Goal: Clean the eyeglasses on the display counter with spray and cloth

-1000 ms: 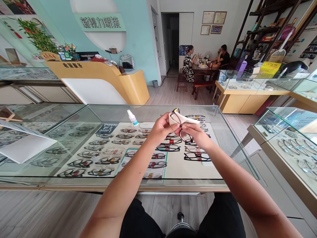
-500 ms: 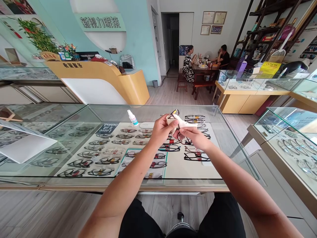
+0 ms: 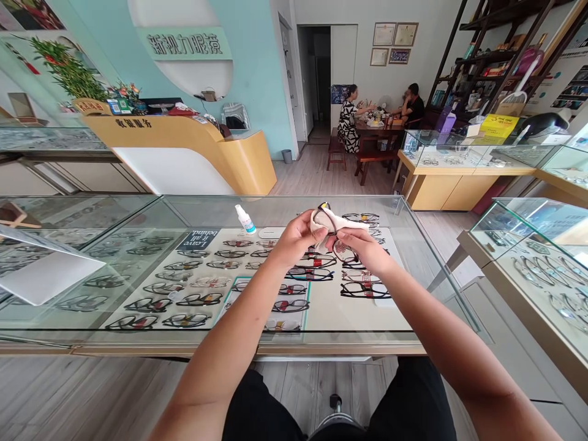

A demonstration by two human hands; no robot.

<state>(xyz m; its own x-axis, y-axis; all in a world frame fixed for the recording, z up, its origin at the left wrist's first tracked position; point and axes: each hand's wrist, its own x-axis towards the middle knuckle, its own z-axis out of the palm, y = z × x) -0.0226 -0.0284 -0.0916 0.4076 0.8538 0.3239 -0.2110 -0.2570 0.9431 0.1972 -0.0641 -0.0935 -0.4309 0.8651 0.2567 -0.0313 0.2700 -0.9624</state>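
1. We find a pair of dark-rimmed glasses (image 3: 340, 248) held in the air above the glass display case (image 3: 138, 350), toward its far edge.
2. A white cloth (image 3: 351, 225) is folded around one lens; its loose end points to the case's right.
3. Our left hand (image 3: 299, 237) is clamped on the cloth and the glasses beneath it.
4. Our right hand (image 3: 362, 247), close beside it, pinches the glasses near their middle; exact finger contact we cannot tell.
5. On the case's top, left of our hands, stands a white spray bottle (image 3: 245, 220).
6. Inside the case lie rows of eyeglasses (image 3: 199, 299) and a dark blue card (image 3: 197, 240).
7. Beyond the case we see a yellow-brown counter (image 3: 250, 159) leftward, and two people (image 3: 349, 125) seated at a table (image 3: 367, 127).
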